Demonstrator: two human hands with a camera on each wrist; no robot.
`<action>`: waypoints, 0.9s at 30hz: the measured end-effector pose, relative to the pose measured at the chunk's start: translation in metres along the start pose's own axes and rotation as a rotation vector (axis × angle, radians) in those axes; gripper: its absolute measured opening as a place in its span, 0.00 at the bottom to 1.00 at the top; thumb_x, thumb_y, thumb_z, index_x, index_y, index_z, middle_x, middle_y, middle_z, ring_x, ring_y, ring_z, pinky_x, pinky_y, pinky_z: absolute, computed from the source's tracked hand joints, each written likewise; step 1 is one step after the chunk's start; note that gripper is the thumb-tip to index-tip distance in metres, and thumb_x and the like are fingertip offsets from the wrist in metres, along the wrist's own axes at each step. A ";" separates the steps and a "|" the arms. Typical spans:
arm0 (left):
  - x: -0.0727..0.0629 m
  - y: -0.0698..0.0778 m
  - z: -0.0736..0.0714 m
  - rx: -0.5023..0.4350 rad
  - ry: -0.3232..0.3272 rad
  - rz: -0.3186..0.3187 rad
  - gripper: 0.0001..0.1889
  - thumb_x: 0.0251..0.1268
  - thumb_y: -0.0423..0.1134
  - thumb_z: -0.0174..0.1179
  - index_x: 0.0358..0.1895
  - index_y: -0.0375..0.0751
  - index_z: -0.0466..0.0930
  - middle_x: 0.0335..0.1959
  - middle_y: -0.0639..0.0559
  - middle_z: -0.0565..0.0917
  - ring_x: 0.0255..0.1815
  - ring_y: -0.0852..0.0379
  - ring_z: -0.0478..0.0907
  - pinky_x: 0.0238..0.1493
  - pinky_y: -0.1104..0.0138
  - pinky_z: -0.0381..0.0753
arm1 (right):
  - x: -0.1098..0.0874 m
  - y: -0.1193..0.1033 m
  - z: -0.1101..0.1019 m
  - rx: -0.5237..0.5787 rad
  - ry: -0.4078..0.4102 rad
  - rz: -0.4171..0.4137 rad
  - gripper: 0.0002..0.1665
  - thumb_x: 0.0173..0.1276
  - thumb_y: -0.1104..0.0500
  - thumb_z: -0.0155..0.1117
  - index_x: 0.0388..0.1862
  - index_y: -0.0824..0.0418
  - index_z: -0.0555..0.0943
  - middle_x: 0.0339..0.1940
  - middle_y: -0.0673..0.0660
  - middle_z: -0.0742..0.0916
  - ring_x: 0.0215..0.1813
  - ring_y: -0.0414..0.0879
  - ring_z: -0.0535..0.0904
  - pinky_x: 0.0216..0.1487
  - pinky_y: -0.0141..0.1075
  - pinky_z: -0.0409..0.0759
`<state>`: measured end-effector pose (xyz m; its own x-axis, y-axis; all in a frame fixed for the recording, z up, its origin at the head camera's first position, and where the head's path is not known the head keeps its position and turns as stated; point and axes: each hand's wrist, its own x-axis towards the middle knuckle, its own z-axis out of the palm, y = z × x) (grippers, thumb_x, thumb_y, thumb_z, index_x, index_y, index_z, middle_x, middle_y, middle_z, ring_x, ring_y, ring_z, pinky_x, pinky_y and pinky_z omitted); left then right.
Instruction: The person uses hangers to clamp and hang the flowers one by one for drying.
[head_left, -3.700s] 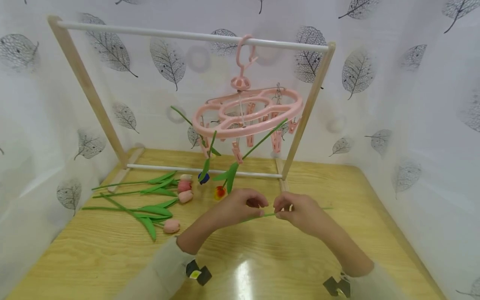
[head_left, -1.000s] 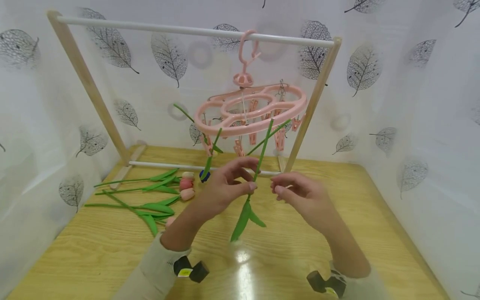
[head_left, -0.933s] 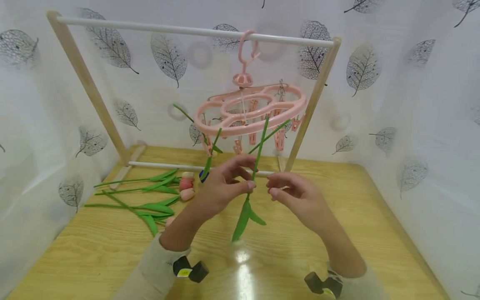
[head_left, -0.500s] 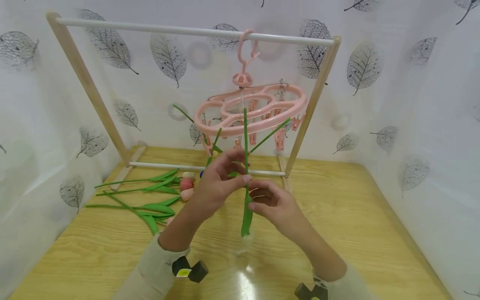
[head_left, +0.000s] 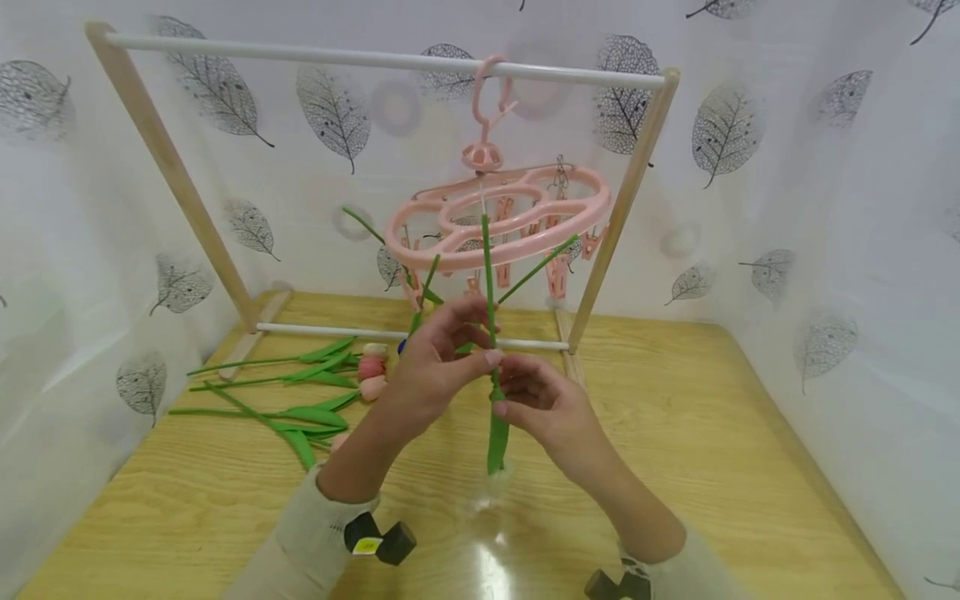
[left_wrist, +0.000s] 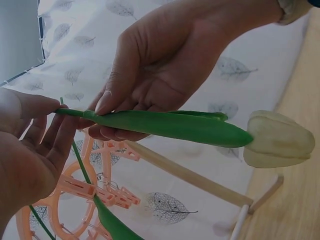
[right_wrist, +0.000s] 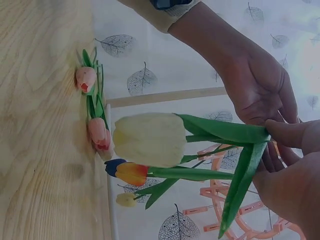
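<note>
A white artificial tulip (left_wrist: pixel 280 140) hangs bloom down between both hands, its stem (head_left: pixel 488 275) rising in front of the pink clip hanger (head_left: pixel 502 250). My left hand (head_left: pixel 442 354) pinches the stem between thumb and fingers, above the leaves. Just below, my right hand (head_left: pixel 547 408) pinches the flower where the green leaf (head_left: pixel 498 437) joins the stem. The right wrist view shows the large bloom (right_wrist: pixel 150 140) close up, with two leaves spreading from the right thumb. Behind it, an orange-red tulip (right_wrist: pixel 132 175), a blue one (right_wrist: pixel 114 166) and a yellow one (right_wrist: pixel 126 200) hang head down.
The hanger hooks over the white rail (head_left: pixel 315 55) of a wooden-legged rack (head_left: pixel 168 167); several pink clips (head_left: pixel 557 275) dangle from it. Several pink and cream tulips (head_left: pixel 371 367) lie on the wooden table (head_left: pixel 210 517) at left. A leaf-print curtain (head_left: pixel 780 167) encloses the back and sides.
Both hands have risen from low over the table, turning the tulip from lying flat to bloom down. My right hand came off the stem, then moved left and took hold at the leaf base.
</note>
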<state>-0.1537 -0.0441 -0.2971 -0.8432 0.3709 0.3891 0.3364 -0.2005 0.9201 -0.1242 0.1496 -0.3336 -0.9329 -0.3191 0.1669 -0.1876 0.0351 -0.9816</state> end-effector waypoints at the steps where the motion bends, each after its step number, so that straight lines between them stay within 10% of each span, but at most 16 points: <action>1: 0.000 0.000 0.000 0.003 -0.001 0.001 0.27 0.68 0.24 0.59 0.69 0.33 0.66 0.54 0.49 0.76 0.52 0.55 0.76 0.45 0.70 0.83 | 0.000 0.000 0.000 0.001 0.005 -0.003 0.30 0.65 0.63 0.71 0.65 0.64 0.74 0.56 0.61 0.82 0.58 0.49 0.80 0.58 0.35 0.82; 13: 0.003 -0.003 0.001 0.006 -0.021 0.046 0.26 0.66 0.21 0.58 0.67 0.30 0.66 0.48 0.51 0.78 0.51 0.54 0.76 0.52 0.68 0.82 | -0.003 -0.004 0.002 0.028 0.043 -0.060 0.29 0.66 0.65 0.70 0.66 0.63 0.74 0.56 0.63 0.82 0.56 0.48 0.80 0.58 0.35 0.82; 27: 0.003 -0.003 -0.002 0.223 0.064 0.086 0.16 0.69 0.29 0.61 0.58 0.36 0.75 0.44 0.42 0.80 0.50 0.53 0.78 0.54 0.64 0.79 | -0.002 -0.001 0.003 -0.050 0.073 -0.097 0.28 0.66 0.68 0.67 0.65 0.61 0.76 0.54 0.57 0.82 0.53 0.49 0.79 0.53 0.34 0.83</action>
<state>-0.1582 -0.0445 -0.2990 -0.8298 0.3013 0.4697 0.4866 -0.0216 0.8734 -0.1206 0.1473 -0.3330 -0.9293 -0.2534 0.2688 -0.2913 0.0553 -0.9550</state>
